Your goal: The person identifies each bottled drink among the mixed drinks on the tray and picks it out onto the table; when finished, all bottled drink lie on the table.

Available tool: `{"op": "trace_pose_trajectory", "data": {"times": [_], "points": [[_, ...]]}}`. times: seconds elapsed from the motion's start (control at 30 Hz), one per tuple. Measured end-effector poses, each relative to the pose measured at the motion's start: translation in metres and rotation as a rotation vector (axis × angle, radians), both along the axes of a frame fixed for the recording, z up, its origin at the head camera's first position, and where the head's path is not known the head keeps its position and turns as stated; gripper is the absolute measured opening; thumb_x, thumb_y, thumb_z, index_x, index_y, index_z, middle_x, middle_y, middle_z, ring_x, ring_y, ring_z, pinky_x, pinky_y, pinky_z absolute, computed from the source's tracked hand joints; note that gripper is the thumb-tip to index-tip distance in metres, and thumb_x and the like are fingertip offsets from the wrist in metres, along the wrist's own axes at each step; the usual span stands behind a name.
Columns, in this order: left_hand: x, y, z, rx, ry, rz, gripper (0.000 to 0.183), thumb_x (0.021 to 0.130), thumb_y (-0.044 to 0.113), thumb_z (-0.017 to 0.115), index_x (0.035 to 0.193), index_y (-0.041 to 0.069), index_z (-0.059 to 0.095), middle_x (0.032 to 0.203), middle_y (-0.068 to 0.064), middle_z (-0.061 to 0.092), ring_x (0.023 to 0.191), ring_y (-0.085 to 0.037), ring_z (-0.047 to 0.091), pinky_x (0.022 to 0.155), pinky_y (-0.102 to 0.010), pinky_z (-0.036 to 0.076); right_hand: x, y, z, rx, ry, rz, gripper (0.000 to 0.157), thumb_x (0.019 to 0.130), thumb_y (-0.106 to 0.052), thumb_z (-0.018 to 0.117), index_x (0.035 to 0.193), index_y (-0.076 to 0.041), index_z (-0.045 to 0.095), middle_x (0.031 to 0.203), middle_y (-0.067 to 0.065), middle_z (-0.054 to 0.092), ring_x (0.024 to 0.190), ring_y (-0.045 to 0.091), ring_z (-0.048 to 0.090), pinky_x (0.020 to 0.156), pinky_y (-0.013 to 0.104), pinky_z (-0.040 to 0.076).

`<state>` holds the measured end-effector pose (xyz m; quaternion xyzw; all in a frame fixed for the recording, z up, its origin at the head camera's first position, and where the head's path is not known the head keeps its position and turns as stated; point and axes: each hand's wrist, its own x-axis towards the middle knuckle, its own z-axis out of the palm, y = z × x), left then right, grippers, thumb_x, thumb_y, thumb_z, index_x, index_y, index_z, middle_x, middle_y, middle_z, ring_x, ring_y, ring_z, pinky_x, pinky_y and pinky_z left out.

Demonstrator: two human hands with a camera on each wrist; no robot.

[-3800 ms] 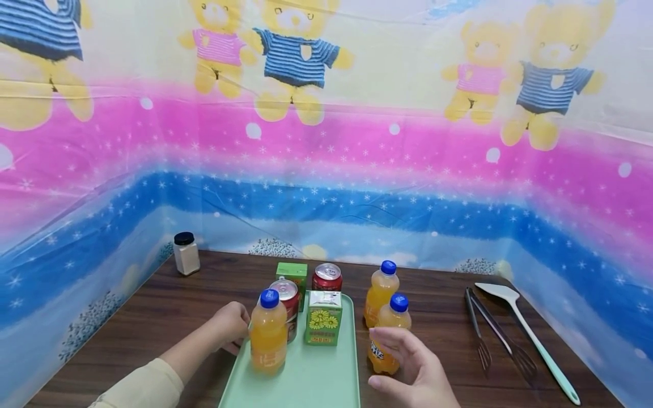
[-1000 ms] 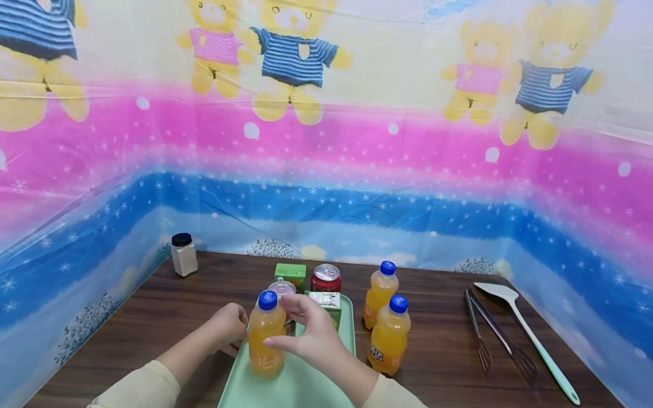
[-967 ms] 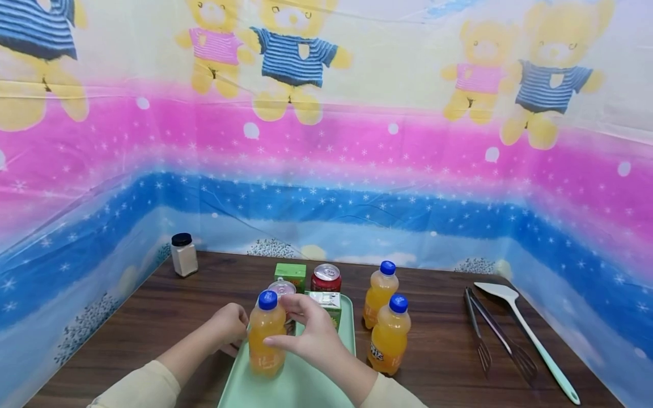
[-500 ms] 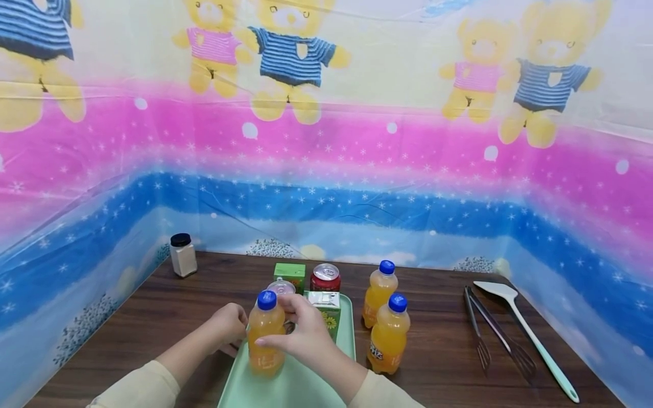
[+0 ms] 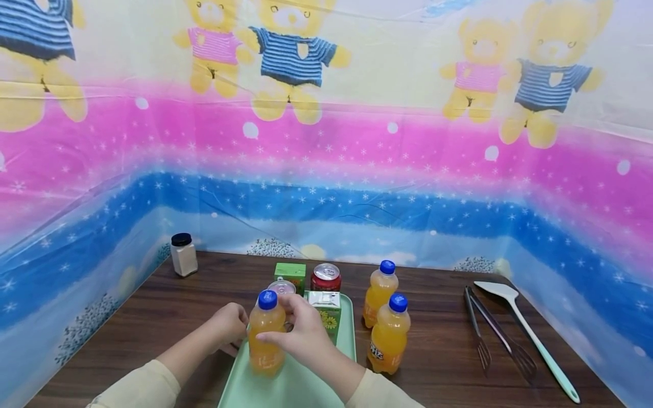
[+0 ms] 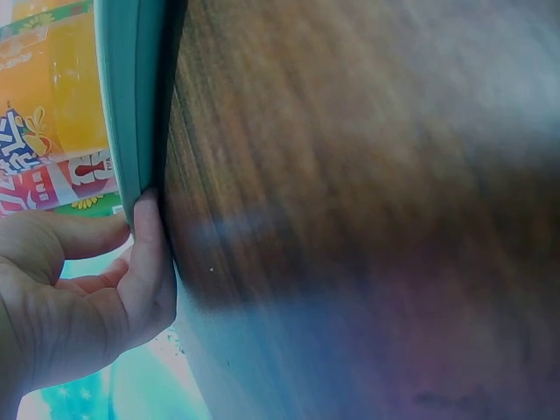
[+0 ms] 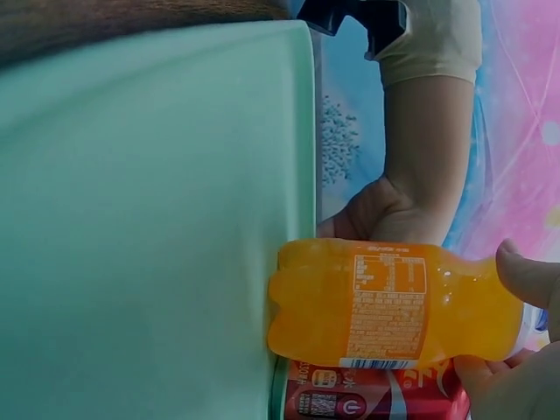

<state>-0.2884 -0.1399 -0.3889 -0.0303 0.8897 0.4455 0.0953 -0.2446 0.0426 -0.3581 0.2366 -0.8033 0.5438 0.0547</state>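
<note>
My left hand (image 5: 228,324) pinches the left rim of the pale green tray (image 5: 301,392); the left wrist view shows thumb and fingers at its edge. With thumb and fingers around its upper part, my right hand (image 5: 312,343) holds an orange soda bottle (image 5: 266,347) with a blue cap. The bottle stands upright on the tray, its base against the surface in the right wrist view. Just behind it is a red drink can (image 7: 385,391), partly hidden by bottle and fingers. Right of that can stands a green drink carton (image 5: 330,322) with yellow flowers, partly covered by my right hand.
Beyond the front carton stand another green carton (image 5: 291,274) and another red can (image 5: 326,277). Two more orange soda bottles (image 5: 390,340) stand right of the tray. Tongs (image 5: 492,326) and a spatula (image 5: 535,337) lie far right; a black-lidded jar (image 5: 184,258) stands back left.
Since the oldest frame, my right hand has moved left from the nearer bottle beside the tray to the bottle on the tray. The left hand stays at the rim; the last second shows little movement.
</note>
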Motion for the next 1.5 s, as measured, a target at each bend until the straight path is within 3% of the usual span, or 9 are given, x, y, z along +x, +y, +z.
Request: {"op": "trace_pose_trajectory", "data": {"times": [0.73,1.0,1.23,1.5], "points": [[0.000,0.001,0.002,0.007,-0.016,-0.001,0.014,0.081,-0.011,0.062,0.083,-0.004,0.050,0.077,-0.016,0.053,0.065,-0.024,0.059,0.053,-0.039,0.056,0.006,0.009,0.006,-0.118,-0.102,0.058,0.053,0.073,-0.010,0.079,0.120,-0.007,0.057,0.107,-0.001,0.062,0.100,0.016,0.062,0.087,0.032,0.051],[0.001,0.001,0.001,0.007,-0.020,0.010,0.014,0.081,-0.011,0.062,0.084,-0.004,0.050,0.077,-0.015,0.052,0.065,-0.025,0.058,0.054,-0.040,0.056,0.019,0.018,0.010,-0.113,-0.168,0.070,0.051,0.073,-0.012,0.079,0.120,-0.012,0.057,0.109,-0.003,0.062,0.103,0.014,0.060,0.088,0.030,0.050],[0.002,0.001,0.000,0.015,-0.016,0.007,0.015,0.082,-0.010,0.061,0.085,-0.004,0.048,0.077,-0.016,0.052,0.064,-0.025,0.058,0.054,-0.040,0.056,0.032,0.027,0.012,-0.129,-0.164,0.127,0.050,0.074,-0.010,0.078,0.120,-0.012,0.057,0.110,-0.003,0.062,0.104,0.015,0.059,0.088,0.033,0.050],[0.002,0.001,0.001,0.006,-0.003,-0.009,0.013,0.082,-0.010,0.061,0.084,-0.004,0.049,0.076,-0.015,0.052,0.065,-0.024,0.059,0.054,-0.040,0.056,0.042,0.039,0.015,-0.164,-0.183,0.198,0.048,0.076,-0.009,0.077,0.120,-0.013,0.057,0.111,-0.002,0.062,0.107,0.013,0.058,0.091,0.027,0.047]]}}
